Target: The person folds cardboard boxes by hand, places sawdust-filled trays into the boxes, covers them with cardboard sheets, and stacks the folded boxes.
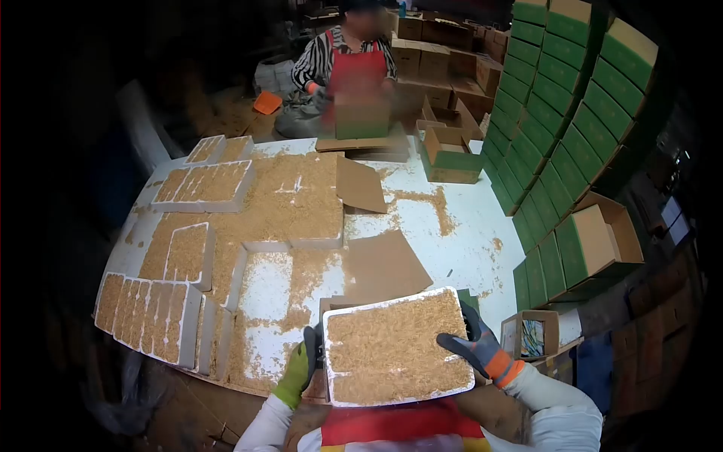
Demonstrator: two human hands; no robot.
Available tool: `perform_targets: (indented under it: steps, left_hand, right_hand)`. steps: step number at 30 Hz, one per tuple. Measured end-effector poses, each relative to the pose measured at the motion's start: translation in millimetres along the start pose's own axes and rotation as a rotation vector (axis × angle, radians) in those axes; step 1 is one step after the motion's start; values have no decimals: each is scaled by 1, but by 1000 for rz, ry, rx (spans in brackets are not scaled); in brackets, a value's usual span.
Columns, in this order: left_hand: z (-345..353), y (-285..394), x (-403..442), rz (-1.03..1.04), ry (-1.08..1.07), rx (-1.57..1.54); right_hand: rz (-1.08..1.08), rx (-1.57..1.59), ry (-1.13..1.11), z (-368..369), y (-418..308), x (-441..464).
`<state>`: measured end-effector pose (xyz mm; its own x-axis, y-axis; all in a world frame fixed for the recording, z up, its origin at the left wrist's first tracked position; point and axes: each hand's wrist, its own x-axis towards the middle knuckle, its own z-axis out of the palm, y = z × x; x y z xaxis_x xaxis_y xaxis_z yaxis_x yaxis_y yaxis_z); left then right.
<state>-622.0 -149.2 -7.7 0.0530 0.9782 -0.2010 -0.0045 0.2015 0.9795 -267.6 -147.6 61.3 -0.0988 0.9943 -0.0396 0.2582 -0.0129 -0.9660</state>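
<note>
1. at the near side of the white table (482, 218), find the filled tray (399, 346) in front of the red apron (399, 426), above a mostly hidden carton (331, 303).
2. at its right end, note the right hand (480, 348) closed on the rim, with thumb over the top.
3. at its left end, note the left hand (301, 368) with fingers partly hidden; cannot tell how far closed or whether gripping.
4. beyond the tray, see a cardboard sheet (384, 264) lying on the table.
5. to the left, see more filled trays (147, 320).
6. to the right, see stacked green boxes (557, 113).
7. across the table, see another person (354, 68).
</note>
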Motion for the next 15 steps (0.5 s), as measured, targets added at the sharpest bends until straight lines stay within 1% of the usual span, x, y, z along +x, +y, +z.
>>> perform_targets:
  steps: [1, 2, 3, 5, 7, 8, 9, 10, 11, 12, 13, 14, 15]
  left_hand:
    - [7, 6, -3, -139, -6, -342]
    - [6, 6, -7, -83, -25, -71]
    - [4, 5, -12, -26, -30, 201]
    - [8, -2, -6, 42, 5, 301]
    - [-9, -26, 8, 457, 39, 631]
    - [-19, -32, 14, 675, 48, 788]
    - [-23, -18, 24, 398, 25, 498]
    - [-27, 0, 40, 117, -1, 208]
    - [-28, 15, 56, -173, -29, -81]
    - [-29, -4, 88, -64, 10, -79]
    - [-27, -38, 130, 43, 52, -79]
    - [-22, -68, 173, -9, 61, 87]
    - [-13, -83, 208, -50, 69, 252]
  right_hand:
    - [-36, -117, 17, 4, 13, -3]
    - [58, -29, 6, 10, 15, -4]
    - [122, -165, -69, 9, 14, -1]
    - [237, -435, -231, 0, 10, 13]
    - [422, -848, -424, 6, 9, 26]
    - [460, -996, -545, 12, 1, 39]
    - [496, -1146, -666, 14, -1, 46]
    - [398, -1179, -684, 15, 13, 49]
    - [410, -1203, -688, 18, 13, 50]
    - [426, -1227, -698, 24, 11, 52]
    - [442, -1252, -709, 29, 13, 52]
    - [442, -1265, -682, 33, 26, 51]
    - [395, -1276, -647, 39, 34, 48]
